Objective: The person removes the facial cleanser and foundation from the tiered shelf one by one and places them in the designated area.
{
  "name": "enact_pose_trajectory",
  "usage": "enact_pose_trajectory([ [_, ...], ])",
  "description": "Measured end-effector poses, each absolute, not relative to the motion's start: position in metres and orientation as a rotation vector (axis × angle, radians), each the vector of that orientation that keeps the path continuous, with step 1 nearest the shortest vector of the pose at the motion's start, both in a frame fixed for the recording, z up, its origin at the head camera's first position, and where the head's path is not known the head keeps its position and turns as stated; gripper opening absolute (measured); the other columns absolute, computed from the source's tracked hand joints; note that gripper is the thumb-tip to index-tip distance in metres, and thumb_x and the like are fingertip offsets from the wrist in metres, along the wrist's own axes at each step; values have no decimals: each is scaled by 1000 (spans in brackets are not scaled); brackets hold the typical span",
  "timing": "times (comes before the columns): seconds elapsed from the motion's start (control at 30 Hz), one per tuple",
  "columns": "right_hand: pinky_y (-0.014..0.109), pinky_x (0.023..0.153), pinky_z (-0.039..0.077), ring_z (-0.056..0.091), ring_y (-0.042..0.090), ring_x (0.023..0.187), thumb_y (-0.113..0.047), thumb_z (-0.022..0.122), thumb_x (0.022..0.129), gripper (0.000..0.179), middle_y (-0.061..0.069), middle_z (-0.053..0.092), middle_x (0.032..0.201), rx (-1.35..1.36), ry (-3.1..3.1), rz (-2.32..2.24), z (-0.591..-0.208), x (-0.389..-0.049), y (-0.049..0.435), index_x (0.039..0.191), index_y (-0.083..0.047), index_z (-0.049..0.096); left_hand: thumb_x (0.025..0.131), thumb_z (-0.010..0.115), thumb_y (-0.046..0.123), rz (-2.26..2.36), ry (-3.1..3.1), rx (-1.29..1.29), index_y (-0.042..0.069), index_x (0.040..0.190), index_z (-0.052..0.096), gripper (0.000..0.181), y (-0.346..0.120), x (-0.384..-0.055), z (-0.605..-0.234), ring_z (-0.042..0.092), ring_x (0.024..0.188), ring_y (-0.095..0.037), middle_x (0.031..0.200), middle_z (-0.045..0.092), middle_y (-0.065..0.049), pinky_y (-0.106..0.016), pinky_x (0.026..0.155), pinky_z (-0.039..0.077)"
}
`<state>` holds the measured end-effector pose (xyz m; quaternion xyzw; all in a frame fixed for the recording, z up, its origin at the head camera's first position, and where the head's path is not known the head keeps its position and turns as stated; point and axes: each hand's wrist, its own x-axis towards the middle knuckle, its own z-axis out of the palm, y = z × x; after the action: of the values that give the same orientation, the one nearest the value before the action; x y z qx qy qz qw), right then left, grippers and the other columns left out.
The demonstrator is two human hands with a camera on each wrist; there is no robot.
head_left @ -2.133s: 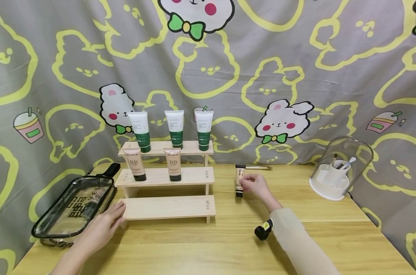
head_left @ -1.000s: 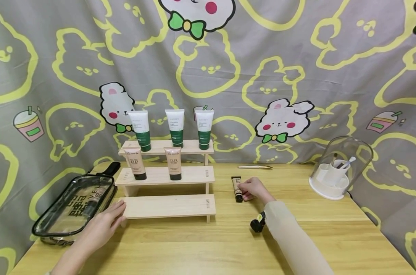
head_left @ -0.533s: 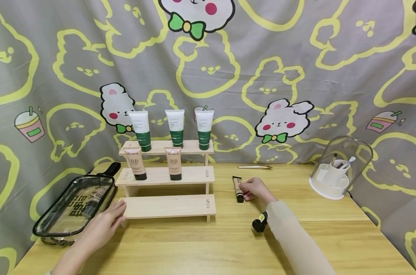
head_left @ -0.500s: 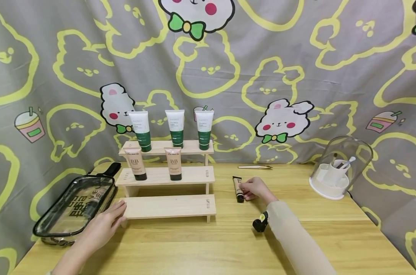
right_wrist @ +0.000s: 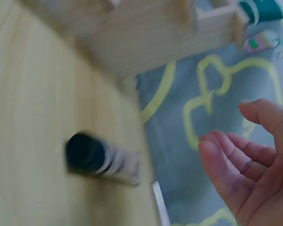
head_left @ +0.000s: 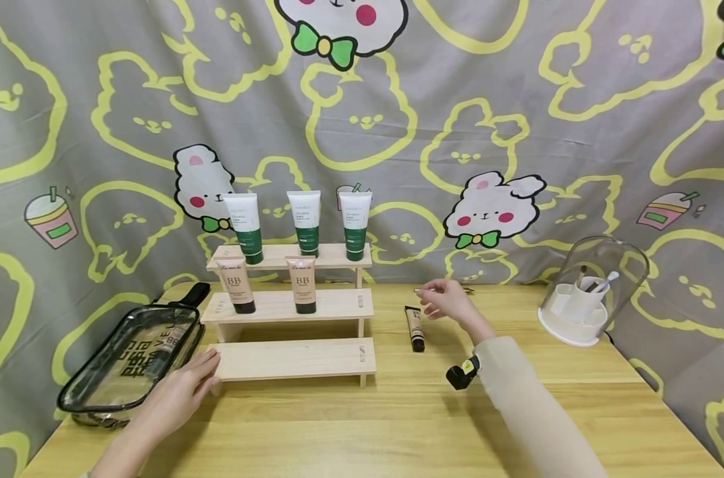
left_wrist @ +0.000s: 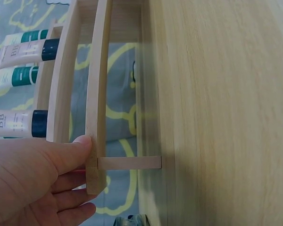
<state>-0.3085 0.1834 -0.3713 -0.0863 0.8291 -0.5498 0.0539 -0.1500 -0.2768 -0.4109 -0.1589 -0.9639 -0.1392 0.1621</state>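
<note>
My left hand point(head_left: 179, 392) holds the left end of the lowest step of a three-step wooden display stand point(head_left: 296, 360). In the left wrist view its thumb lies on the step's front edge, with the fingers around the end. My right hand point(head_left: 452, 302) hovers beyond a small beige tube with a black cap point(head_left: 415, 328), fingers loosely bent and holding nothing. The tube lies on the table, apart from the hand. A thin brush point(head_left: 469, 290) lies behind the right hand, mostly hidden by it.
White-green tubes point(head_left: 307, 226) stand on the top step, and two BB cream tubes point(head_left: 302, 285) on the middle one. A clear black-edged pouch point(head_left: 131, 358) lies left. At right a clear dome point(head_left: 628, 279) covers a white brush holder point(head_left: 577, 309). A patterned curtain point(head_left: 392, 119) hangs behind.
The beige tube was brought nearer and laid down on the table. My right hand has let it go and moved up and away toward the brush. My left hand has stayed in place.
</note>
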Motion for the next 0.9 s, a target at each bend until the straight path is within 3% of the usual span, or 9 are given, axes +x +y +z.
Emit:
enact_pose_trajectory([
  [0.1, 39, 64, 56, 64, 33, 73, -17, 60, 91, 33, 14, 62, 84, -377, 2504, -1713, -356, -306, 175, 108, 11, 57, 80, 70, 6, -399, -2749, -448, -10, 117, 59, 42, -278, -150, -412, 54, 106, -41, 123, 52, -26, -51, 78, 47],
  [0.33, 42, 67, 55, 63, 26, 73, -15, 60, 90, 32, 16, 61, 89, -557, 2494, -1719, -324, -292, 143, 111, 9, 57, 81, 70, 7, -404, -2757, -435, -9, 117, 59, 41, -277, -149, -411, 53, 107, -40, 123, 52, -25, -52, 80, 46],
  [0.57, 36, 61, 56, 61, 34, 79, -16, 64, 88, 31, 16, 62, 91, -758, 2491, -1698, -317, -292, 108, 109, 5, 59, 81, 69, 7, -406, -2754, -444, -10, 117, 59, 41, -277, -149, -410, 53, 108, -40, 123, 52, -26, -51, 80, 47],
  [0.9, 37, 62, 55, 60, 27, 81, -11, 67, 85, 28, 12, 61, 92, -851, 2395, -1762, -320, -286, 58, 108, 4, 59, 81, 70, 6, -406, -2745, -446, -10, 117, 59, 41, -277, -149, -411, 53, 107, -40, 123, 53, -26, -50, 80, 47],
])
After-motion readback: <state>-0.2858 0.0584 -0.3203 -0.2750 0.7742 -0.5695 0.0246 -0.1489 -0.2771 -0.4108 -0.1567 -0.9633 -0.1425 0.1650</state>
